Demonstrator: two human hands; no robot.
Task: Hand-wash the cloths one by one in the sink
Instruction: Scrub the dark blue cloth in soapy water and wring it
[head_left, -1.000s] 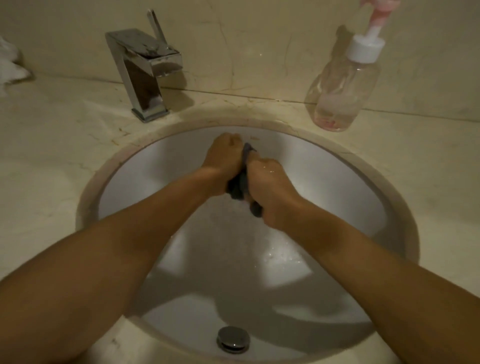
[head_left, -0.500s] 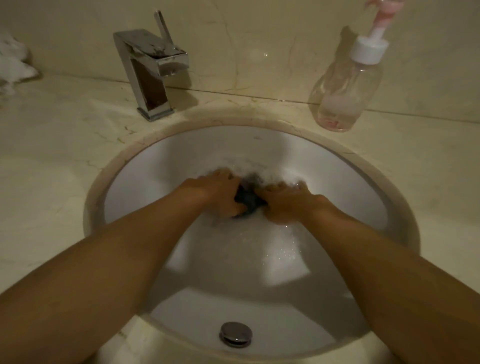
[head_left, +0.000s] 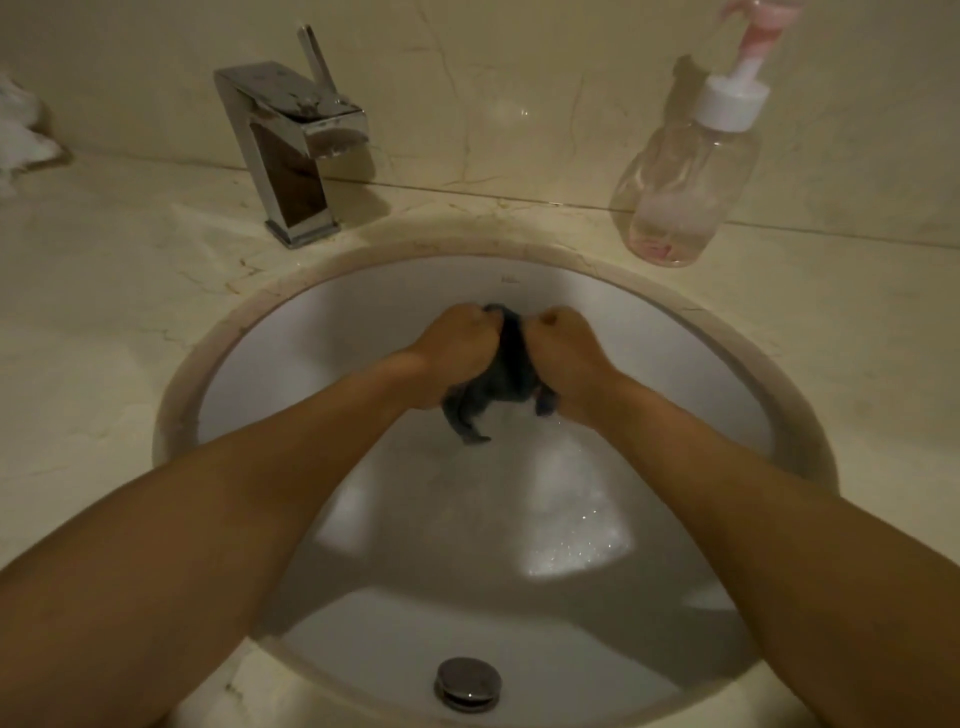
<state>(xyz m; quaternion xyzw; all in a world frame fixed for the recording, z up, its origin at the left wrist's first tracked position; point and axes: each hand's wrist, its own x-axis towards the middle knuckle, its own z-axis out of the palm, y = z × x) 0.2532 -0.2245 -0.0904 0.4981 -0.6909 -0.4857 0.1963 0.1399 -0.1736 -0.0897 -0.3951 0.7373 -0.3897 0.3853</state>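
Observation:
A small dark grey cloth (head_left: 506, 371) is bunched between my two hands over the far half of the white round sink (head_left: 322, 322). My left hand (head_left: 452, 348) grips its left side with curled fingers. My right hand (head_left: 569, 353) grips its right side the same way. A wet corner of the cloth hangs down toward the soapy water (head_left: 561, 509) that fills the basin. Most of the cloth is hidden inside my fists.
A chrome tap (head_left: 291, 150) stands behind the sink at the left. At the back right stands a clear pump bottle (head_left: 685, 187) with pink liquid. White cloth (head_left: 21, 135) lies at the far left edge of the marble counter. The drain plug (head_left: 467, 683) sits at the near side.
Half a second ago both hands pressed the cloth down into the foamy water. Now they have lifted it up out of the water, held between them.

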